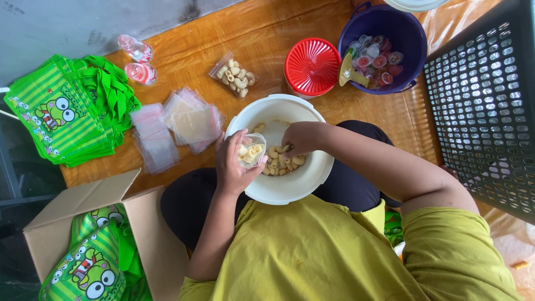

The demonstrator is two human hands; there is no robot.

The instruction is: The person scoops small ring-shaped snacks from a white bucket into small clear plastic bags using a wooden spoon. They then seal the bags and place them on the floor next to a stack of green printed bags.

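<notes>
Left hand (234, 164): its grip was closed round a small clear bag (252, 153), held mouth-up over the near rim of the bowl (312, 178).
Right hand (301, 138): reached down into the bowl, fingers pinched together on some of the snacks (281, 161); how many it held could not be told.
Bag: thin plastic film, partly filled with pale tube-shaped pieces; it looked very light, limp and a little slippery, likely to sag or fold shut unless held by its sides near the mouth.
Snacks: small, pale, dry-looking pieces lying loose in the bowl bottom; they seemed light and brittle, better taken in a loose pinch than squeezed.
Bowl: white, wide, stiff plastic, resting on the person's lap against the wooden surface (267, 33).
Filled bag (234, 75): lay on the surface beyond the bowl, well apart from both hands.
Empty bags (175, 125): a loose pile of flat clear ones just left of the bowl; they looked prone to cling and slide.
Red lid (312, 66): beside the purple bucket (409, 33) of jelly cups.
Green bags (61, 111): stacked at far left, more in the box (83, 200).
Crate (485, 106): dark, at right.
</notes>
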